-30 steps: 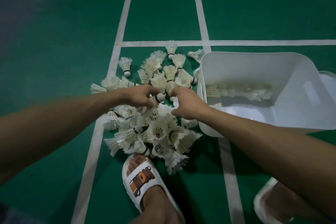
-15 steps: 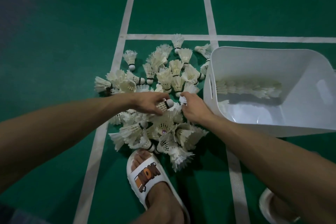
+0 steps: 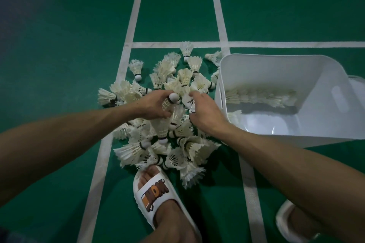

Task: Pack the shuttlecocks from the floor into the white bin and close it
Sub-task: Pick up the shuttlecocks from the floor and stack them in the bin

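A heap of white feather shuttlecocks (image 3: 164,124) lies on the green court floor in front of me. My left hand (image 3: 152,104) grips a shuttlecock (image 3: 171,100) with its white cork tip pointing right. Right beside it, my right hand (image 3: 205,112) pinches another shuttlecock (image 3: 190,102) by the feathers. Both hands hover over the middle of the heap. The white bin (image 3: 324,85) stands open just right of the heap, tipped toward me, with a row of shuttlecocks (image 3: 260,95) along its far inner side.
My left foot in a white slide sandal (image 3: 156,191) touches the near edge of the heap. My other sandal (image 3: 286,223) is at bottom right. White court lines (image 3: 128,45) cross the floor. A white edge, perhaps the lid (image 3: 357,89), shows behind the bin.
Both hands have stayed over the heap, handling the two shuttlecocks between them. The left hand's shuttlecock now shows its cork more clearly. The view has shifted slightly.
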